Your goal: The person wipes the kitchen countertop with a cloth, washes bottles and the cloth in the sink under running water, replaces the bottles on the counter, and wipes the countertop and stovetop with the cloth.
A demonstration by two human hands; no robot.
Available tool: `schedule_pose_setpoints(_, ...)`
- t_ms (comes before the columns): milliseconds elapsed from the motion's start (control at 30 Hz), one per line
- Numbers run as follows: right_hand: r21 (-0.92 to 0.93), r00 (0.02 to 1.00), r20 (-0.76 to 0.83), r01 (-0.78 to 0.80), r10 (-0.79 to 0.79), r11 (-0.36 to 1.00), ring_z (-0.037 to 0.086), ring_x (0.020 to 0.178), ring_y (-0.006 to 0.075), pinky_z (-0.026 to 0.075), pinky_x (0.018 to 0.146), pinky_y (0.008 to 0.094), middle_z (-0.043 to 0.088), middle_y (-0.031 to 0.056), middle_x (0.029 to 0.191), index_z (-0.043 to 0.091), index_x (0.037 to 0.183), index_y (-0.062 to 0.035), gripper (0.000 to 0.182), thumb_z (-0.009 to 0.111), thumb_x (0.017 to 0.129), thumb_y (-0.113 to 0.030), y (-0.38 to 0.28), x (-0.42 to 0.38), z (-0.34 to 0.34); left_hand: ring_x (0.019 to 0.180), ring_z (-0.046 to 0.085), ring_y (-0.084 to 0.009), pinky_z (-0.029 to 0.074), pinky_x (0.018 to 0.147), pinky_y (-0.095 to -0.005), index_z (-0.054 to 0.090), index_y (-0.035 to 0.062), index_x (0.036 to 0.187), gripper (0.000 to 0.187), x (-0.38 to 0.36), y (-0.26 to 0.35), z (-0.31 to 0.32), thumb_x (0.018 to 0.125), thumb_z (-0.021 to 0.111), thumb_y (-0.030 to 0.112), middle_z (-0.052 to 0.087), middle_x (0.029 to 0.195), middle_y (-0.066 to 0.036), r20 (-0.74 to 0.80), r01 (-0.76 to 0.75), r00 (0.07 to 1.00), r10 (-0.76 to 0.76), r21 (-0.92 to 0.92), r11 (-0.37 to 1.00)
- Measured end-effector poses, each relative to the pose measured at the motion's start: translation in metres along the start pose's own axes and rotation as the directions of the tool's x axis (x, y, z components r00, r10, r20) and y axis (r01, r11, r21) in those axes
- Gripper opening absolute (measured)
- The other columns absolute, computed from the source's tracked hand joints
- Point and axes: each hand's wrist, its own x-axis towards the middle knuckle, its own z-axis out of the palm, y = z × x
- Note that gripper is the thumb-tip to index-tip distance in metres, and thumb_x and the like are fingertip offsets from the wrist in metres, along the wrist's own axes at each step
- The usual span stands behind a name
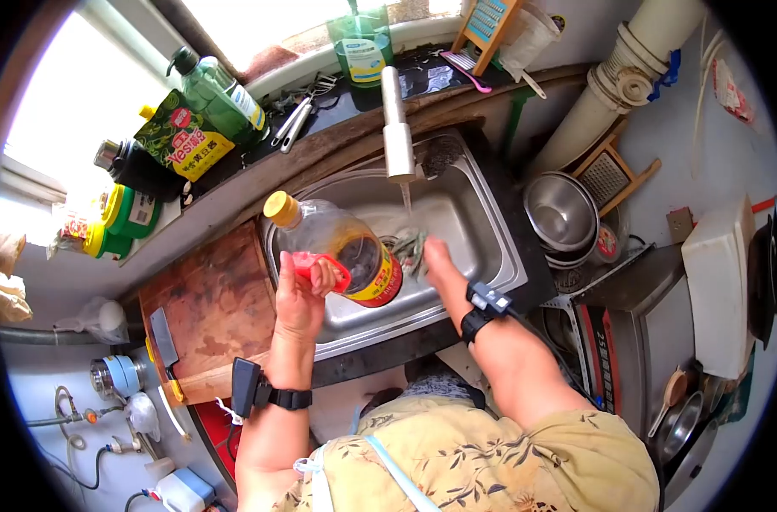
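Observation:
My left hand (303,294) is closed round the red handle (327,271) of a large clear bottle (341,235) with a yellow cap and a red and yellow label. The bottle is tilted over the steel sink (470,213), with dark contents near its base. Under the faucet (397,128), water runs onto a greyish-green cloth (410,250) inside the sink. My right hand (437,263) holds that cloth; its fingers are partly hidden.
A wooden board (205,299) with a knife (162,337) lies left of the sink. Bottles, including a green one (222,98), line the window ledge. Steel bowls (561,213) and a stove (576,341) are at the right.

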Motion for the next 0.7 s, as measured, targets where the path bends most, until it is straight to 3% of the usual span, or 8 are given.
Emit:
schedule_pose_setpoints(133, -0.052, 0.972, -0.025, 0.232, -0.234, 0.971, 0.054, 0.056, 0.0144, 0.043, 0.043, 0.0276, 0.057, 0.0059, 0.073, 0.055, 0.09, -0.0061, 0.015, 0.05, 0.082, -0.018, -0.045, 0.021, -0.004, 0.049, 0.028, -0.0149, 0.033, 0.066, -0.0297, 0.032, 0.0086, 0.052, 0.056, -0.022, 0.016, -0.019, 0.091, 0.021, 0.047, 0.029, 0.048, -0.001, -0.031, -0.059, 0.998, 0.059, 0.011, 0.998)
schedule_pose_setpoints(200, -0.267, 0.975, -0.002, 0.212, -0.221, 0.94, 0.054, 0.057, 0.0147, 0.042, 0.042, 0.0276, 0.053, 0.004, 0.066, 0.054, 0.089, -0.0065, 0.013, 0.053, 0.08, -0.016, -0.081, 0.015, 0.008, 0.049, 0.027, -0.0146, 0.032, 0.066, -0.0298, 0.032, 0.0085, 0.052, 0.056, -0.035, 0.027, -0.023, 0.091, 0.021, 0.047, 0.029, 0.048, -0.001, -0.091, -0.087, 0.992, 0.09, 0.033, 0.996)
schedule_pose_setpoints(333, -0.263, 0.986, 0.067, 0.165, -0.153, 0.951, 0.052, 0.051, 0.0163, 0.039, 0.039, 0.0298, 0.055, 0.006, 0.068, 0.052, 0.089, -0.0005, 0.021, 0.056, 0.077, -0.017, -0.098, 0.058, 0.003, 0.048, 0.027, -0.0141, 0.032, 0.065, -0.0298, 0.032, 0.0088, 0.052, 0.057, -0.068, 0.044, -0.04, 0.09, 0.021, 0.049, 0.029, 0.048, -0.001, -0.154, -0.146, 0.977, 0.145, 0.003, 0.989)
schedule_pose_setpoints(433, -0.41, 0.918, -0.098, 0.316, -0.386, 0.856, 0.052, 0.052, 0.0167, 0.04, 0.044, 0.0308, 0.056, 0.0058, 0.066, 0.057, 0.08, -0.0019, 0.019, 0.057, 0.077, -0.021, -0.103, 0.062, 0.02, 0.048, 0.028, -0.014, 0.032, 0.064, -0.0295, 0.032, 0.0089, 0.051, 0.058, -0.088, 0.053, -0.045, 0.09, 0.022, 0.05, 0.029, 0.048, -0.001, -0.178, -0.176, 0.969, 0.171, -0.015, 0.984)
schedule_pose_setpoints(533, -0.273, 0.971, 0.099, 0.236, -0.217, 0.933, 0.054, 0.053, 0.0169, 0.041, 0.045, 0.0315, 0.058, 0.0067, 0.068, 0.058, 0.085, -0.0011, 0.022, 0.054, 0.08, -0.022, -0.103, 0.074, 0.014, 0.048, 0.028, -0.0141, 0.032, 0.062, -0.0289, 0.033, 0.0086, 0.052, 0.058, -0.1, 0.055, -0.043, 0.09, 0.023, 0.05, 0.029, 0.048, -0.001, -0.199, -0.215, 0.957, 0.211, 0.002, 0.977)
schedule_pose_setpoints(600, -0.205, 0.96, -0.024, 0.267, -0.278, 0.942, 0.054, 0.051, 0.0187, 0.042, 0.044, 0.0316, 0.058, 0.0073, 0.067, 0.058, 0.083, -0.0023, 0.02, 0.051, 0.082, -0.021, -0.11, 0.036, 0.026, 0.048, 0.028, -0.0139, 0.032, 0.061, -0.0278, 0.034, 0.0083, 0.053, 0.057, -0.106, 0.055, -0.044, 0.09, 0.023, 0.05, 0.028, 0.048, 0.0, -0.195, -0.22, 0.957, 0.217, 0.007, 0.976)
schedule_pose_setpoints(667, -0.047, 0.973, 0.23, 0.021, -0.01, 0.999, 0.059, 0.061, 0.0227, 0.048, 0.052, 0.0337, 0.061, 0.01, 0.074, 0.056, 0.095, -0.0006, 0.026, 0.046, 0.084, -0.022, -0.093, 0.082, -0.016, 0.049, 0.028, -0.0134, 0.032, 0.06, -0.0271, 0.036, 0.0082, 0.054, 0.056, -0.115, 0.054, -0.05, 0.09, 0.024, 0.049, 0.029, 0.049, -0.001, -0.214, -0.225, 0.952, 0.219, -0.002, 0.974)
schedule_pose_setpoints(700, 0.054, 0.971, 0.229, -0.087, 0.073, 0.995, 0.059, 0.07, 0.0242, 0.048, 0.06, 0.0366, 0.061, 0.0112, 0.08, 0.055, 0.098, -0.0011, 0.031, 0.045, 0.085, -0.028, -0.087, 0.068, -0.01, 0.049, 0.029, -0.0132, 0.032, 0.06, -0.0273, 0.036, 0.0082, 0.055, 0.056, -0.119, 0.052, -0.052, 0.09, 0.024, 0.049, 0.029, 0.049, -0.001, -0.236, -0.226, 0.949, 0.211, -0.042, 0.973)
